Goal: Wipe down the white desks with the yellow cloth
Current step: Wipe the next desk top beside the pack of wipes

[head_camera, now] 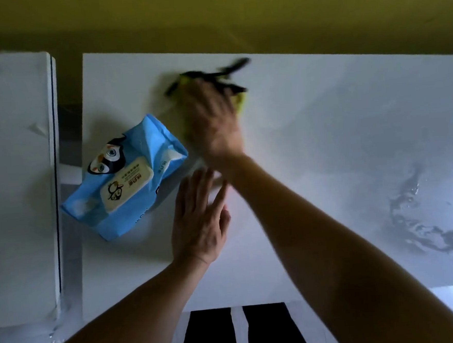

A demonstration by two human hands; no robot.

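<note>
My right hand (pixel 213 118) presses the yellow cloth (pixel 240 103) flat on the main worktop (pixel 325 137), near its far edge and a little left of the middle. The hand is blurred, so I cannot tell how its fingers sit on the cloth; only small yellow parts and some dark trim show around the hand. My left hand (pixel 199 221) lies open on the worktop with the fingers spread apart, holding nothing, just beside the blue wipes pack (pixel 125 178). I judge the task is somewhere in the middle: on the right side there are wet streaks (pixel 421 219), which suggests that part is already wiped or at least wetted, but the place under the pack and the near left corner look dry, and the second worktop (pixel 13 172) on the left seems not yet done. For moving room, the right side of the main worktop is free and wide. On the left, the pack stands in the way and reaches the left edge, next to the gap (pixel 67 155) between the two worktops, so a strong push could send it over. The far edge is very close to the cloth.
</note>
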